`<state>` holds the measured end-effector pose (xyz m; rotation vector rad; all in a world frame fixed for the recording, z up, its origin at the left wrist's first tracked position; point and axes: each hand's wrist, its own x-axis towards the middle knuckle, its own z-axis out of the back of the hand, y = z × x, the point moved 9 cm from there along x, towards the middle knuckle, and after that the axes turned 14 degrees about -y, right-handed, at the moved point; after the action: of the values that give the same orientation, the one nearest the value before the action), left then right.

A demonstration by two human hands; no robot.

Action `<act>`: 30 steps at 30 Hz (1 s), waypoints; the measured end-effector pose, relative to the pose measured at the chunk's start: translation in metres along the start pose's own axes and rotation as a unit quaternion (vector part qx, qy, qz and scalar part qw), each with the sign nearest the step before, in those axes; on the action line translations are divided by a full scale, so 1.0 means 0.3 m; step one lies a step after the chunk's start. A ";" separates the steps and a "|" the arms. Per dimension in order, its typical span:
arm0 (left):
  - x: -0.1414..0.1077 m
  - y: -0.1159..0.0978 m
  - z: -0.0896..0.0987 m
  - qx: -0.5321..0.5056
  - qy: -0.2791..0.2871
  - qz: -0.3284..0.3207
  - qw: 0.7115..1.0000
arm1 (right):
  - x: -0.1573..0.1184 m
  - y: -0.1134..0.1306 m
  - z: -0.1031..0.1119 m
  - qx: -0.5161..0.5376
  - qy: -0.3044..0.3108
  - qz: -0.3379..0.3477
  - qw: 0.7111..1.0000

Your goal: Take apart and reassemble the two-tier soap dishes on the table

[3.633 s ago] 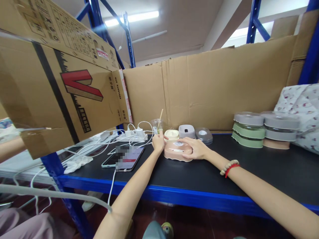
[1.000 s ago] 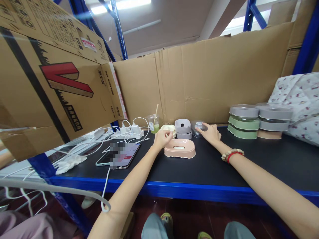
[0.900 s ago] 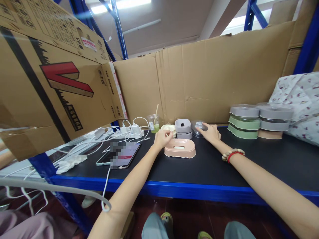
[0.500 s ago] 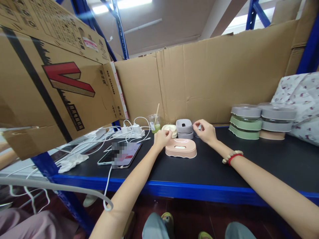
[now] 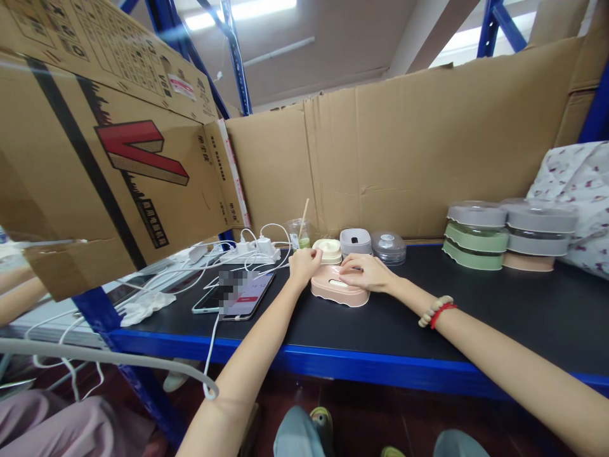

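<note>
A pink oval box [image 5: 340,294] with a slot in its top stands on the black shelf. My right hand [image 5: 365,271] rests over its right part, fingers curled near the slot; what they pinch, if anything, is too small to make out. At the box's left back edge is my left hand [image 5: 305,263], thumb and fingertips together. Behind are a cream round container [image 5: 328,250], a lilac square box [image 5: 355,241] and a clear round lidded container [image 5: 389,247].
Two stacks of oval boxes, green [image 5: 476,236] and grey [image 5: 540,244], stand at the right. Phones [image 5: 245,297], cables and a power strip [image 5: 252,254] lie left, beside a drink cup [image 5: 302,242] with a straw. A large carton [image 5: 114,152] overhangs the left. Another person's arm shows far left.
My right hand has moved left and down from the clear container onto the pink box. My left hand stays at the box's left side. The view has shifted slightly.
</note>
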<state>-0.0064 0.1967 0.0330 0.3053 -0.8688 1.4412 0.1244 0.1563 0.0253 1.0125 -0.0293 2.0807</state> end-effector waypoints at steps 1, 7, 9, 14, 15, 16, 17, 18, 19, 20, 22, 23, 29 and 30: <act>0.002 0.006 0.003 -0.002 -0.006 0.005 1.000 | 0.001 -0.010 0.001 0.000 0.001 -0.021 1.000; 0.008 0.034 0.023 -0.080 -0.043 0.056 0.994 | -0.001 -0.051 0.001 -0.019 0.017 -0.088 0.996; 0.008 0.029 0.019 -0.077 -0.035 0.052 0.995 | -0.009 -0.051 -0.010 -0.030 0.039 -0.091 0.995; 0.003 0.024 0.014 -0.080 -0.020 0.055 0.995 | -0.025 -0.029 -0.040 -0.070 0.082 -0.044 0.993; 0.002 0.025 0.013 -0.087 -0.018 0.061 0.994 | -0.027 -0.029 -0.044 -0.074 0.084 -0.038 0.993; 0.001 0.028 0.013 -0.096 -0.017 0.067 0.993 | -0.028 -0.030 -0.046 -0.076 0.083 -0.034 0.993; 0.000 0.031 0.013 -0.106 -0.019 0.074 0.991 | -0.028 -0.030 -0.048 -0.077 0.081 -0.028 0.993; 0.000 0.033 0.016 -0.116 -0.023 0.080 0.990 | -0.027 -0.027 -0.048 -0.079 0.076 -0.019 0.994; 0.000 0.036 0.020 -0.126 -0.032 0.086 0.988 | -0.026 -0.022 -0.046 -0.082 0.072 -0.005 0.994; 0.000 0.039 0.026 -0.136 -0.044 0.090 0.986 | -0.025 -0.016 -0.044 -0.087 0.068 0.012 0.994; 0.002 0.043 0.039 -0.160 -0.073 0.095 0.980 | -0.022 -0.001 -0.037 -0.105 0.057 0.045 0.992; 0.003 0.045 0.044 -0.178 -0.086 0.098 0.975 | -0.021 0.004 -0.033 -0.116 0.051 0.058 0.990; 0.009 0.101 0.023 -0.330 -0.115 0.199 0.916 | -0.015 0.016 -0.011 -0.118 -0.008 0.104 0.988; 0.010 0.109 0.021 -0.347 -0.118 0.213 0.906 | -0.012 0.011 -0.004 -0.114 -0.028 0.100 0.988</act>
<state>-0.0394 0.1999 0.0291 -0.2770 -1.6596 1.3951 0.1226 0.1520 0.0231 0.9580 -0.4038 2.1674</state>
